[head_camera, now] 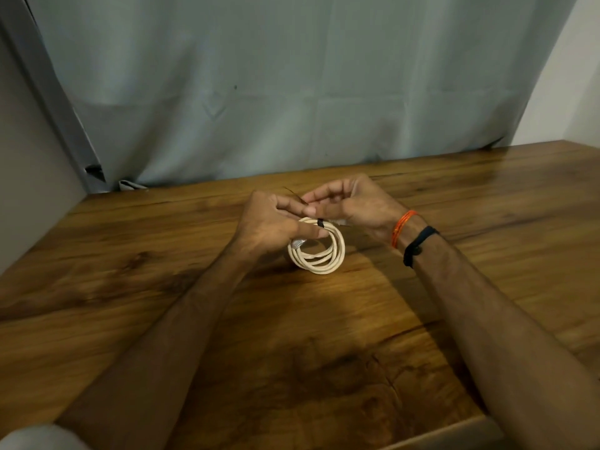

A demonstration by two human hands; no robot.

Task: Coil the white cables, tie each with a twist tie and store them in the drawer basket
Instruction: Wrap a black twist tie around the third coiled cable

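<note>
A white cable (319,258), coiled into several loops, stands on edge on the wooden table (292,336) near its middle. A thin black twist tie (320,223) wraps the top of the coil, and its free ends stick up between my fingers. My left hand (276,222) holds the coil's upper left side, thumb across the loops, while its fingers pinch the tie. My right hand (350,203) hovers just above and right of the coil, its fingertips pinching the tie's ends. A silvery connector shows under my left palm.
A pale curtain (292,86) hangs behind the table's far edge. Light walls flank it left and right. A rounded white object (39,436) sits at the bottom left corner. The table's near edge (454,433) runs along the bottom right.
</note>
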